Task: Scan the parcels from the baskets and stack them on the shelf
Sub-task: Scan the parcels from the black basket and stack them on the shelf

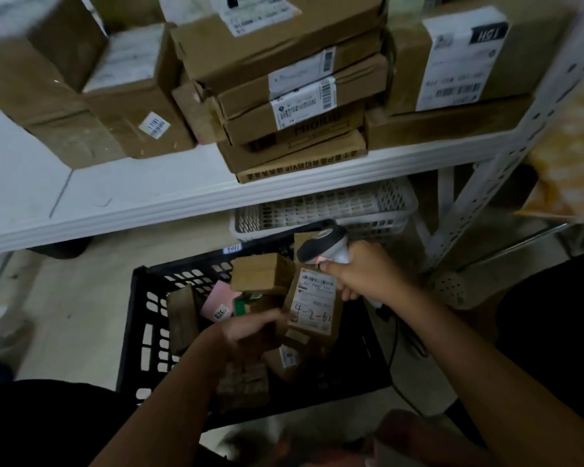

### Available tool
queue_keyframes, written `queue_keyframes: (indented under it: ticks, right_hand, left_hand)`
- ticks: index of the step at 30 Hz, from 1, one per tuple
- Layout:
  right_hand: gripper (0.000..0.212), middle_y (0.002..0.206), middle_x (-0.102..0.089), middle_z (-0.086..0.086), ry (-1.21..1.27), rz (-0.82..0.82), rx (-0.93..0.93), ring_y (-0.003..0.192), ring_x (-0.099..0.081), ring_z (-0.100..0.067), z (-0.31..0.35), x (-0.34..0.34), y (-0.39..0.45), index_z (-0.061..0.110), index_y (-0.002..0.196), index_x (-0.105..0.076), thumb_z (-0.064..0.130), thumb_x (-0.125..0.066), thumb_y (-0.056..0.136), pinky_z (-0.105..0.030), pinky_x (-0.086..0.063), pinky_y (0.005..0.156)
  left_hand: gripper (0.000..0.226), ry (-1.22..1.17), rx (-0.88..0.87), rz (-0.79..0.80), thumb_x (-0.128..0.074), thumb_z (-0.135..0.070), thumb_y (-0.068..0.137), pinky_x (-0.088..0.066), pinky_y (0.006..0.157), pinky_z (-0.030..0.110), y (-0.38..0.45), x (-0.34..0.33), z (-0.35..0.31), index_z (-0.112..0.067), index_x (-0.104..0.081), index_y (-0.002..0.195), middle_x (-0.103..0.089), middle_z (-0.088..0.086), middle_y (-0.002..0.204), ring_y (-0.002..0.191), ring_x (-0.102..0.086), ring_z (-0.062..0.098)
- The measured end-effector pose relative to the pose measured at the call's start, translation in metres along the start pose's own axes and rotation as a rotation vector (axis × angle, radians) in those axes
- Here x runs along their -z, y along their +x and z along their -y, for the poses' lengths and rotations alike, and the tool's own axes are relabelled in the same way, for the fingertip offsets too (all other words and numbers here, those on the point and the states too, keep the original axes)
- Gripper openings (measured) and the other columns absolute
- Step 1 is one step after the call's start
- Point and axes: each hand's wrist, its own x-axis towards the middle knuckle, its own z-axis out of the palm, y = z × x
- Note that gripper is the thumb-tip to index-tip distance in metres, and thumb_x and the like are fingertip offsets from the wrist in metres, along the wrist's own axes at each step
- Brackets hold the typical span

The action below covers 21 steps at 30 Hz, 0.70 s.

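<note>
Shelf: white metal shelf [182, 193] stacked with cardboard boxes, above.
Basket: black slatted plastic basket [139, 332] below it.
Parcel: small brown labelled cardboard parcel [314, 306], upright over the basket, between both hands.
Left hand [250, 332]: grips the parcel's left edge.
Right hand [364, 274]: curled round the grey handheld scanner [324, 246], aimed down at the label.

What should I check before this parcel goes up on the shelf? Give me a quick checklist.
1. Parcel held over the black basket by the left hand: ok.
2. Scanner gripped in the right hand: ok.
3. Scanner aimed at the parcel's label, red light showing at its window: ok.
4. Scan registered: cannot tell.
5. Bare space on the shelf left of the stacked boxes: ok.
6. Label text readable: cannot tell, blurred.
</note>
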Motion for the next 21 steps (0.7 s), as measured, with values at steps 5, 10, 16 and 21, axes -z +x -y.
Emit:
queue_keyframes:
  ticks: [5,10,16,21]
  right_hand:
    - [0.037,0.066,-0.071,-0.011,0.019,-0.047,0.118,0.050,-0.068,-0.019,0.018,0.002,-0.041,0.001,0.078,-0.068,0.035,-0.066,0.093,-0.029,-0.056,0.053]
    - [0.033,0.064,-0.071,-0.009,0.023,-0.148,0.228,0.051,-0.068,-0.018,0.034,0.007,-0.079,0.006,0.079,-0.067,0.036,-0.066,0.091,-0.029,-0.057,0.053]
    - [0.025,0.062,-0.070,-0.005,0.080,-0.279,0.405,0.051,-0.068,-0.017,0.070,0.019,-0.126,0.010,0.077,-0.067,0.031,-0.068,0.090,-0.033,-0.059,0.057]
    - [0.024,0.060,-0.068,-0.001,0.144,-0.430,0.607,0.052,-0.067,-0.010,0.118,0.038,-0.158,0.014,0.075,-0.067,0.033,-0.067,0.091,-0.028,-0.056,0.058]
  left_hand:
    - [0.021,-0.011,-0.062,-0.044,-0.071,-0.009,0.083,-0.051,0.099,0.037,-0.024,-0.002,-0.001,-0.003,-0.076,0.103,-0.071,0.019,0.118,0.103,-0.070,0.026]
    - [0.063,0.047,-0.215,-0.019,-0.091,-0.015,0.059,-0.050,0.103,0.034,-0.067,-0.007,0.005,0.002,-0.069,0.116,-0.067,0.020,0.126,0.112,-0.066,0.027]
    - [0.075,0.005,-0.489,0.061,-0.081,-0.011,0.076,-0.052,0.101,0.031,-0.132,-0.002,0.014,0.001,-0.048,0.142,-0.058,0.023,0.138,0.124,-0.061,0.028]
    - [0.051,-0.111,-0.762,0.045,-0.074,-0.009,0.077,-0.057,0.086,0.028,-0.183,-0.003,0.003,-0.001,-0.061,0.126,-0.067,0.018,0.126,0.110,-0.068,0.023]
